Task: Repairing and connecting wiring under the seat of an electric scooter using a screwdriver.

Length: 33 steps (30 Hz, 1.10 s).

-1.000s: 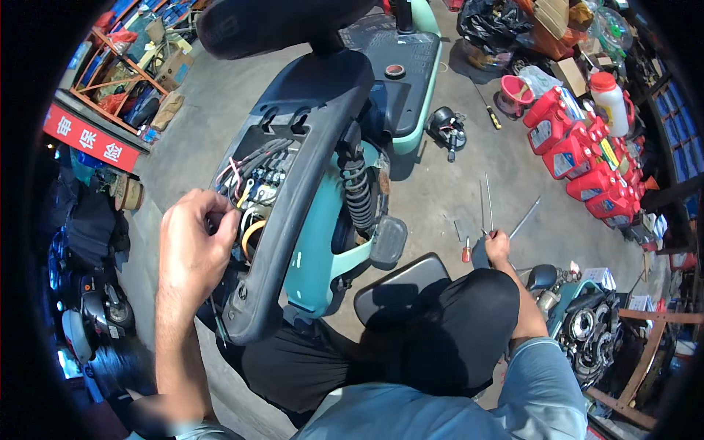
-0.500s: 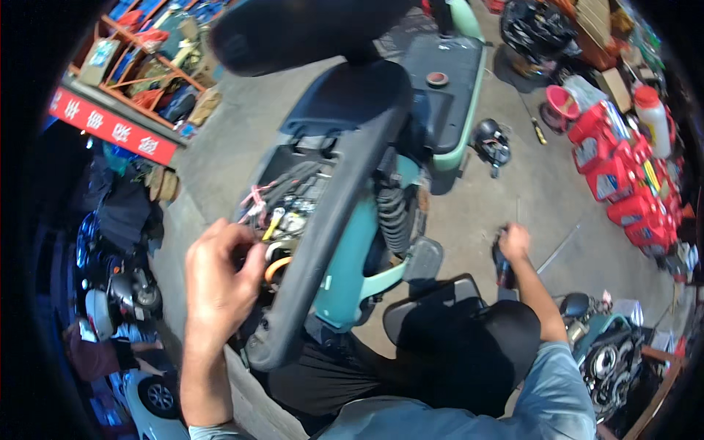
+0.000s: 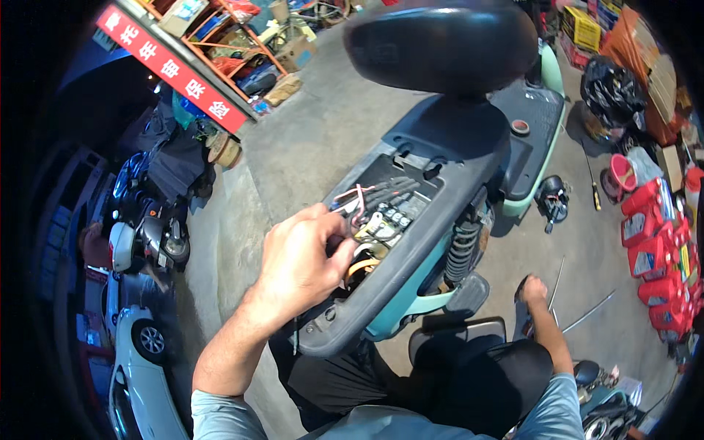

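Observation:
My left hand [image 3: 302,253] is over the open compartment at the rear of a teal electric scooter [image 3: 400,308]. Its fingers are curled toward the thumb, beside a bundle of wires [image 3: 390,192] and a yellow connector [image 3: 369,224]; whatever sits between the fingertips is hidden. An orange cable [image 3: 359,270] curves just past the thumb. Low on the right, my right hand [image 3: 535,289] is closed near the floor by a dark object that I cannot make out. Above the compartment, the black seat [image 3: 440,48] is raised.
A black stool [image 3: 458,331] stands beside the rear wheel area. On the floor lie a screwdriver [image 3: 596,196], a black helmet-like part [image 3: 553,199] and a metal rod [image 3: 590,312]. Red jugs [image 3: 653,257] line the right side. A tape roll [image 3: 520,127] rests on the footboard.
The view has shifted, so the scooter appears farther right. My left hand has come closer in over the wires. My right hand stays low near the floor.

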Each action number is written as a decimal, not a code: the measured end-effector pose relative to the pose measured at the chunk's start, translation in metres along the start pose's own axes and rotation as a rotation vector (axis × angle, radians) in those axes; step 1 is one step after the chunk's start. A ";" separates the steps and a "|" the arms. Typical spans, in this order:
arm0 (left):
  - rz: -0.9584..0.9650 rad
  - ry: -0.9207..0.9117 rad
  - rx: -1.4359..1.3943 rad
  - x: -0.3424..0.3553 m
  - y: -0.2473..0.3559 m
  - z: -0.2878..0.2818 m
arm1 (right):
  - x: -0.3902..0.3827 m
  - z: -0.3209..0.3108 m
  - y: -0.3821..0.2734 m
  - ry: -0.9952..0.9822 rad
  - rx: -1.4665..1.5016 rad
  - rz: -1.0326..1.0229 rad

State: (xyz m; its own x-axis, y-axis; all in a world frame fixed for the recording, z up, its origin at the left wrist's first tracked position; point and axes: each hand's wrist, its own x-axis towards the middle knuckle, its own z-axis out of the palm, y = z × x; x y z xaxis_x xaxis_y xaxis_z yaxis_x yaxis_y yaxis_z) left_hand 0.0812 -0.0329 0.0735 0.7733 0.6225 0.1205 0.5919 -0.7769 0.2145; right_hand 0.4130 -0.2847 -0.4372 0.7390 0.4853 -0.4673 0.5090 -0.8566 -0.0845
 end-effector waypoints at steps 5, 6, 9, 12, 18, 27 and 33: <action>0.012 0.016 0.039 0.001 0.002 -0.002 | 0.004 -0.015 0.006 0.336 0.463 -0.062; 0.053 0.035 0.035 0.006 0.005 0.001 | 0.013 -0.022 0.027 0.364 0.447 -0.045; 0.044 0.040 0.071 0.003 0.003 -0.002 | -0.003 -0.111 -0.006 0.333 1.265 -0.252; 0.045 0.026 0.063 0.003 0.002 -0.003 | -0.100 -0.255 -0.067 0.337 1.475 -0.529; 0.067 -0.002 0.044 0.011 -0.004 0.002 | -0.221 -0.380 -0.170 0.340 1.117 -1.063; 0.119 0.005 -0.031 0.013 -0.003 0.004 | -0.237 -0.388 -0.254 0.478 0.566 -1.176; 0.157 0.050 -0.048 0.012 -0.011 0.009 | -0.233 -0.384 -0.266 0.388 0.536 -1.120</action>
State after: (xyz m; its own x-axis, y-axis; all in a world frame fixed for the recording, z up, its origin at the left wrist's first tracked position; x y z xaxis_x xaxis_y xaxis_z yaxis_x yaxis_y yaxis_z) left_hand 0.0862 -0.0173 0.0635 0.8424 0.4988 0.2037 0.4526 -0.8602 0.2348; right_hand 0.2745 -0.1021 0.0316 0.1540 0.9195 0.3616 0.7564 0.1258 -0.6419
